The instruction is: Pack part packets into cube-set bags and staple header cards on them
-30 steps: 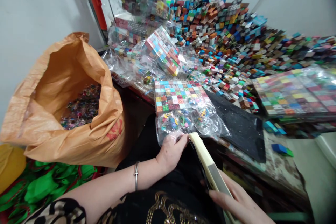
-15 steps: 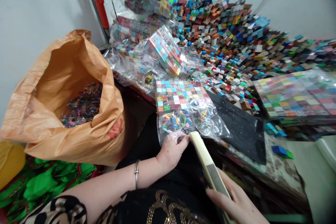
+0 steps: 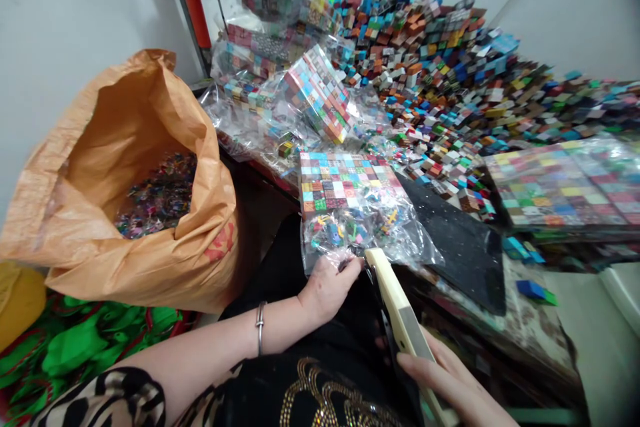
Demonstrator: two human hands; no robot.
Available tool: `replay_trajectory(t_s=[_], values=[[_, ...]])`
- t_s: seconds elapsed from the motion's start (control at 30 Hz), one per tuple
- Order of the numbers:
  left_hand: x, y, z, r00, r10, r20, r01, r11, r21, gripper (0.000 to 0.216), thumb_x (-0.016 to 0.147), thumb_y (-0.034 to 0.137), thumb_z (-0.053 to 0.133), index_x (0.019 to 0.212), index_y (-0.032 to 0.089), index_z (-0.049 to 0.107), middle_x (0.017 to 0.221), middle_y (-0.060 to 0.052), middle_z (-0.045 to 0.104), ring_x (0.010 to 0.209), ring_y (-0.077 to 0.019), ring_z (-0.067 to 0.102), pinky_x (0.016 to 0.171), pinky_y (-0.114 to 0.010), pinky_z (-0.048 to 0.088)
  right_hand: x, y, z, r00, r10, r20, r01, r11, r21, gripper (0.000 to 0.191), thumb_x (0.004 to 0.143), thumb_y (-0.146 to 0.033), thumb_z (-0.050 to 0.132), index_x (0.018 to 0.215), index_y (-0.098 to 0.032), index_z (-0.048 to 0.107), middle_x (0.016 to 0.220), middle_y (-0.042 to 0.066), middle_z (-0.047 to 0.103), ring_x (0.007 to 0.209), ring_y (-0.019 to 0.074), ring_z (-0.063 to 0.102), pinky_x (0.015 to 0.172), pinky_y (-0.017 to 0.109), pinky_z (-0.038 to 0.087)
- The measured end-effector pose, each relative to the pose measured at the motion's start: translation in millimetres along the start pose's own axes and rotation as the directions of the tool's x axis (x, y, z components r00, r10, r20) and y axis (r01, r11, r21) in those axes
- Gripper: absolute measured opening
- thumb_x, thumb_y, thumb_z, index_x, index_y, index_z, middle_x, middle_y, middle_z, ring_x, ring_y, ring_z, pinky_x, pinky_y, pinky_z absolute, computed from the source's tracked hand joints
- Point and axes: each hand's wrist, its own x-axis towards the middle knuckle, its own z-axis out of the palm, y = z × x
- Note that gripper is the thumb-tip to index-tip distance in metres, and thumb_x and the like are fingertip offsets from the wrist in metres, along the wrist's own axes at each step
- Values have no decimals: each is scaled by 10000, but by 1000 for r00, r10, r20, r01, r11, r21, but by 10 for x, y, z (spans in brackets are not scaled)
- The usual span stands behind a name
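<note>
An open orange sack [image 3: 125, 213] of tiny coloured bits fills the left of the frame. A heap of coloured cubes [image 3: 450, 60] spreads across the upper right, above a wrapped flat block sheet [image 3: 560, 180] at the right edge.

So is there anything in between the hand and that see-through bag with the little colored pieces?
Nothing visible. The left hand already touches the near edge of the clear bag, beside the tip of the cream tool that the right hand holds. No block or other thing lies between them.
</note>
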Motion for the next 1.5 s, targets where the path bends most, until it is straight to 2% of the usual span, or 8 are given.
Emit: replay_trajectory(t_s=[0.17,0.3,0.47,0.6,0.73,0.83,1.13,1.5], values=[[4,-39,10,1000,-10,6,10,1000,8,288,814,317,437,568,168,420,540,58,351,548,-94,318,535,-234,252,9,-87,116,991,-108,-78,93,981,-172,553,691,-457,577,1182,-209,523,1174,72,565,1144,306,440,975,372,330],[10,-74,12,1000,-19,25,18,1000,20,302,817,341,427,568,170,414,536,57,344,548,-97,317,530,-238,249,90,-93,189,987,-147,-60,137,979,-152,569,695,-449,552,1210,-215,487,1066,68,623,1031,288,530,948,377,353],[16,-75,-6,998,-45,43,43,998,52,306,819,347,419,568,171,430,536,53,378,557,-101,350,542,-239,266,178,-31,188,984,-161,-82,146,976,-164,547,712,-482,522,1191,-217,499,1119,77,596,1117,300,461,964,370,330],[12,-48,-11,996,-81,35,78,994,79,299,819,349,416,579,173,449,528,53,396,553,-102,371,538,-240,272,225,35,140,988,-153,11,152,963,-225,580,716,-469,518,1220,-197,432,1090,95,598,1050,275,517,927,368,361],[6,-43,-4,999,-51,11,50,995,84,290,813,348,429,583,173,455,537,55,395,557,-99,368,543,-240,273,249,65,128,979,-206,5,202,954,-221,537,635,-416,566,1108,-178,476,1017,97,611,925,265,572,831,379,420],[0,-51,-1,999,-33,-5,33,997,76,279,809,343,439,593,170,473,555,55,399,576,-98,370,562,-239,283,240,67,118,980,-197,17,197,964,-181,484,615,-426,559,1022,-164,539,983,105,622,944,279,565,833,384,414],[2,-174,97,988,-156,14,155,962,-223,278,774,413,475,710,156,560,615,31,446,590,-106,398,527,-218,319,206,66,81,985,-172,-1,170,977,-128,474,633,-457,549,1009,-171,589,966,107,641,953,293,560,842,392,384],[-22,-52,70,989,-145,-31,133,961,-241,260,767,375,510,640,151,548,573,45,418,568,-97,367,562,-218,315,164,-26,147,981,-196,-16,190,966,-178,401,658,-418,544,975,-176,579,966,92,639,948,286,561,839,389,403]])
